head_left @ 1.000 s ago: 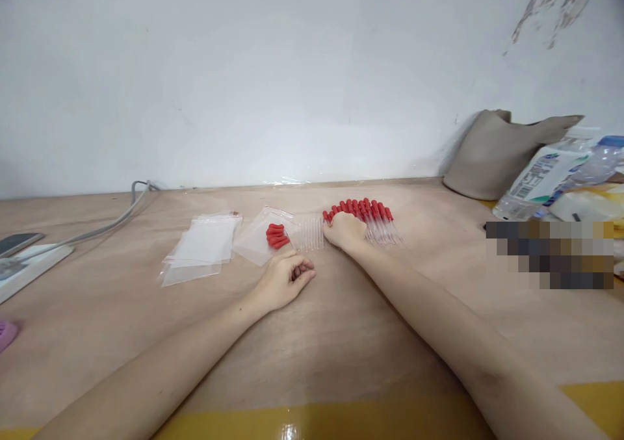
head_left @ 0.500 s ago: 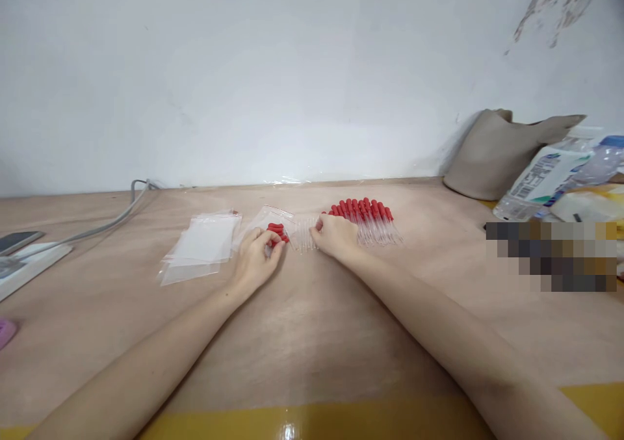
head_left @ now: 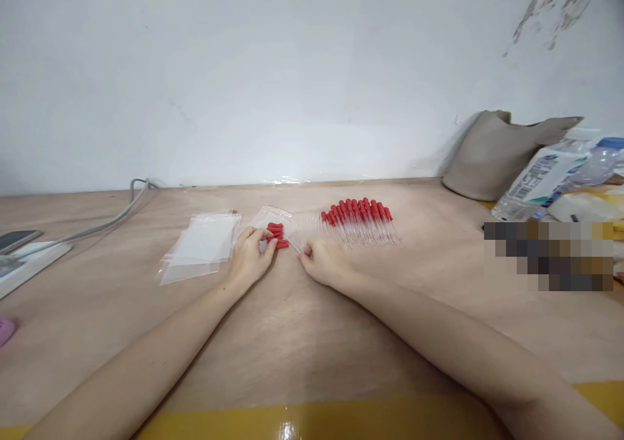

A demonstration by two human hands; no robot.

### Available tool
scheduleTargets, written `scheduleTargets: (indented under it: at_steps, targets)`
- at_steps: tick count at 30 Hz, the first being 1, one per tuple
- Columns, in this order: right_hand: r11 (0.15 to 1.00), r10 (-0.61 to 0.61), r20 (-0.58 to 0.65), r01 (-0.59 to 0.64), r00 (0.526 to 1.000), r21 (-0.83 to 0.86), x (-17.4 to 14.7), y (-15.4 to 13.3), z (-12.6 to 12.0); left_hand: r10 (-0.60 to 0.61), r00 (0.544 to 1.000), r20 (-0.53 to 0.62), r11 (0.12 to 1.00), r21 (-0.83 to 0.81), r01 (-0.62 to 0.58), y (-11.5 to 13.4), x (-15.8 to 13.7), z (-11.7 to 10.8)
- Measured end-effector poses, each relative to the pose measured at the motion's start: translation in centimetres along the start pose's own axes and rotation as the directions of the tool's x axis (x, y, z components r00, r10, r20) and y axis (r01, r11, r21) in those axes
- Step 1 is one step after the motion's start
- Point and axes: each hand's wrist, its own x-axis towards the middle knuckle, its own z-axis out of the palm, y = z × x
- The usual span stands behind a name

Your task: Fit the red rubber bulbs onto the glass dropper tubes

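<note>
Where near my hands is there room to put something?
There's bare tabletop between your forearms, down to the yellow strip, and from the red-topped tubes right toward the grey container. Crowded: red caps by the left hand, clear tubes by the right hand.

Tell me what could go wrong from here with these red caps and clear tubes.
The red caps at the left hand might roll apart if nudged. The thin tube in the right hand could slip loose. The nearby row of clear tubes might get knocked out of line.

A simple workplace beside a wall (head_left: pixel 244 82).
On the table (head_left: pixel 292 349) I see plastic bags (head_left: pixel 203 242) and many red-topped tubes (head_left: pixel 361 212).
</note>
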Motion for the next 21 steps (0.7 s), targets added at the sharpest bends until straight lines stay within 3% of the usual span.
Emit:
scheduleTargets:
  at_steps: [6, 10, 13, 15, 18, 21]
  targets:
    - [0.999, -0.016, 0.008, 0.015, 1.0, 0.036, -3.8, 3.0, -2.4, -0.02, 0.999, 0.026, 0.999, -0.043, 0.021, -0.1, 0.2, 0.0]
    - [0.986, -0.091, -0.041, 0.095, 0.995, 0.133, -4.7, 5.0, -3.0, 0.071, 0.997, -0.042, 0.992, -0.101, -0.075, 1.3, -0.3, -0.6]
    - [0.975, -0.097, -0.08, 0.111, 0.992, 0.195, -4.5, 5.6, -2.7, 0.231, 0.97, 0.077, 0.956, -0.202, -0.212, 2.8, -1.2, -0.9]
    - [0.977, -0.072, -0.067, 0.084, 0.995, 0.197, -4.3, 5.6, -2.4, 0.289, 0.936, 0.199, 0.937, -0.259, -0.234, 3.5, -1.8, -1.0]
    - [0.986, -0.057, -0.041, 0.063, 0.998, 0.157, -4.2, 5.3, -2.2, 0.283, 0.915, 0.288, 0.938, -0.282, -0.201, 4.0, -2.3, -0.7]
    - [0.992, -0.066, -0.057, 0.072, 0.996, 0.107, -4.3, 5.2, -2.0, 0.287, 0.916, 0.281, 0.937, -0.281, -0.208, 3.9, -2.2, -0.2]
